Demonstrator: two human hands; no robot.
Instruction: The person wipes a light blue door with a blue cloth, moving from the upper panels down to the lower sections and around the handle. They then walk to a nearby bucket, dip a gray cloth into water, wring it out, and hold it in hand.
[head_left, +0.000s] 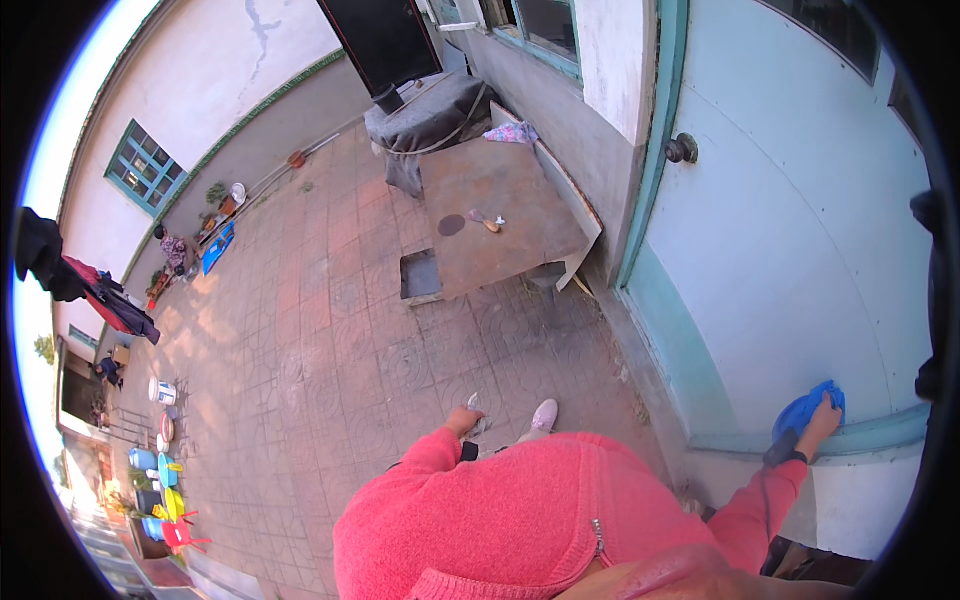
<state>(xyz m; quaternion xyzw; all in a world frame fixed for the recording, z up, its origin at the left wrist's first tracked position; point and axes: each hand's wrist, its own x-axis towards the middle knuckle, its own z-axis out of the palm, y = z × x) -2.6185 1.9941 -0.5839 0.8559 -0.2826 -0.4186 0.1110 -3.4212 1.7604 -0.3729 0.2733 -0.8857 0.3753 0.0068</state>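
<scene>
My right hand (823, 421) grips a blue cloth (799, 411) and presses it against the lower part of a pale blue door (780, 247), just above the door's bottom frame rail. A dark band with a cable sits at that wrist. Beside my body, low and over the paving, my left hand (463, 421) holds something small, whitish and crumpled (477, 417); its kind cannot be made out. The door's round dark knob (681, 149) is well above my right hand, at the door's edge.
A rusty metal-topped table or stove (510, 210) stands ahead by the wall, with a cloth-covered round object (431, 112) behind. Buckets (162, 391), basins and a red chair (180, 534) line the left. Farther off, a person (174, 250) crouches by potted plants, and another (109, 370) is beyond.
</scene>
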